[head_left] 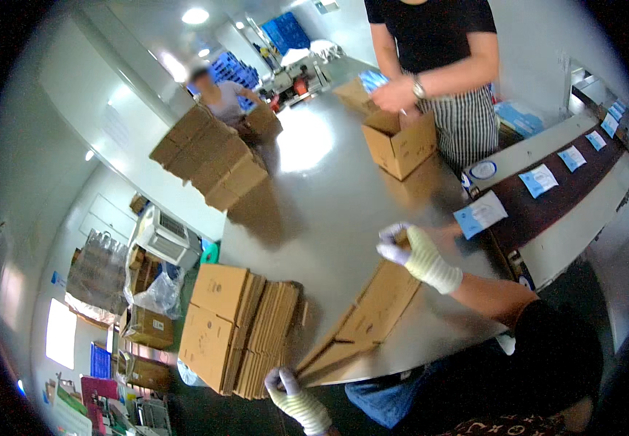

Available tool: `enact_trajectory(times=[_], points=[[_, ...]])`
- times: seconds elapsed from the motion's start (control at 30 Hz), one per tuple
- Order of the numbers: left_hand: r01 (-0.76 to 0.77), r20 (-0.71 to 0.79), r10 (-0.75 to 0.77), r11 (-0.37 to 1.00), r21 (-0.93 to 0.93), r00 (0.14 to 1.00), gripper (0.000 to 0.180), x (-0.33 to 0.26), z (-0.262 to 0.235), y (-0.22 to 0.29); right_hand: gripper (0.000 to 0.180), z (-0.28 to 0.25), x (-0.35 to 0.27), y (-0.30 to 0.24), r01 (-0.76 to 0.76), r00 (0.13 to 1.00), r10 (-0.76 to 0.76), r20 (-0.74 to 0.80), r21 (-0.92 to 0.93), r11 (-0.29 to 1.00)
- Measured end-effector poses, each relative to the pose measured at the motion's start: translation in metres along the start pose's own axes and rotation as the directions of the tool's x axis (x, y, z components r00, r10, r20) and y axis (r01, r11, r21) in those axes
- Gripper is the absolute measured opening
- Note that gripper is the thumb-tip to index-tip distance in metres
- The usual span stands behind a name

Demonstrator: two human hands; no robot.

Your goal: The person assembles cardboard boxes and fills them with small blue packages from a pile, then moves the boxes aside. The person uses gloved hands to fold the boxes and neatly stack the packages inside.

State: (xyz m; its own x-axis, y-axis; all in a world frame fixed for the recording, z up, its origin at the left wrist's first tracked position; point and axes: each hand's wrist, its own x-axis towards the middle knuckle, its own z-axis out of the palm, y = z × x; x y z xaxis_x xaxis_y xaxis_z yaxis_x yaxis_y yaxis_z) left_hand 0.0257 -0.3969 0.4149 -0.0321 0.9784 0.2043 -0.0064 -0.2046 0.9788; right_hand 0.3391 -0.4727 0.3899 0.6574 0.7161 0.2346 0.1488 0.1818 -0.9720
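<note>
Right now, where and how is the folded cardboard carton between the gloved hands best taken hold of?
The carton is probably best gripped by its two ends: left hand from the left at the near end, right hand from the right at the far end. It looks long and narrow, slanting from near left to far right, and its thin panel edges suit a pinch.

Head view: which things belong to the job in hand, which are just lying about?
Job, by the look of it:
- carton held by left hand and right hand
- flat carton stack
- probably the co-worker's open box and belt packets

Apparently just about:
- white boxy appliance
- clear plastic bag
- blue crates
</note>
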Motion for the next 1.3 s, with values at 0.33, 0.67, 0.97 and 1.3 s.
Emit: enact_trajectory(times=[0.33,0.67,0.97,1.3], points=[[0.058,0.024,-0.054,0.978,-0.202,0.998,0.018,0.02,-0.017,-0.021,0.04,0.017,0.014,-0.011,0.106,0.992,-0.114,-0.061,-0.125,0.987],[-0.651,0.243,0.641,0.537,0.536,0.728,0.026,0.015,0.033,0.011,0.05,0.013,0.019,-0.071,0.505,0.817,-0.01,0.576,-0.708,0.494],[-0.941,0.875,0.347,0.103,0.321,0.337,0.016,0.017,0.082,-0.03,0.039,0.027,0.013,-0.079,0.769,0.342,0.204,0.917,-0.398,0.501],[-0.474,0.486,0.378,0.876,0.087,0.788,0.016,0.031,0.046,-0.011,0.036,0.096,0.024,-0.011,0.761,0.623,-0.167,0.764,-0.544,0.353]])
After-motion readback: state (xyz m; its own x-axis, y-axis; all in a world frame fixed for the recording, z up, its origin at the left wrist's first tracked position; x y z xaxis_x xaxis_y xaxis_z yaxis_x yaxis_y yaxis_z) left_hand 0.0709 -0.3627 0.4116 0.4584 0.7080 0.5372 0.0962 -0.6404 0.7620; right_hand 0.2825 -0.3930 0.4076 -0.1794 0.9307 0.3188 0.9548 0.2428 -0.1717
